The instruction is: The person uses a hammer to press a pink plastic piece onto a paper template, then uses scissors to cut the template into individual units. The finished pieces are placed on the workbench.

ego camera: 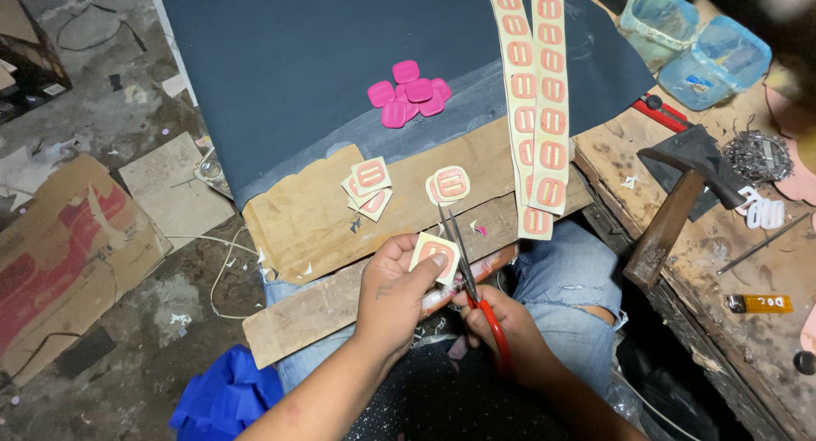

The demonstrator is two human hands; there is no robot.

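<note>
My left hand (393,295) pinches a small cream square piece with a pink buckle shape on it (436,257). My right hand (508,335) grips red-handled scissors (469,275), whose blades point up beside that piece. Just beyond, on a brown board (306,220), lie cut squares (367,186) and rounded trimmed pieces (448,184). Two long cream strips of the same pink shapes (535,101) hang down from the top. A pile of pink plastic buckles (408,93) rests on a dark blue sheet (289,59).
A hammer (680,203) lies on a worn wooden bench (765,271) at right, with two blue plastic tubs (693,42), a heap of metal bits (758,155) and an orange lighter (761,303). Cardboard (68,245) and blue cloth (223,398) sit on the floor at left.
</note>
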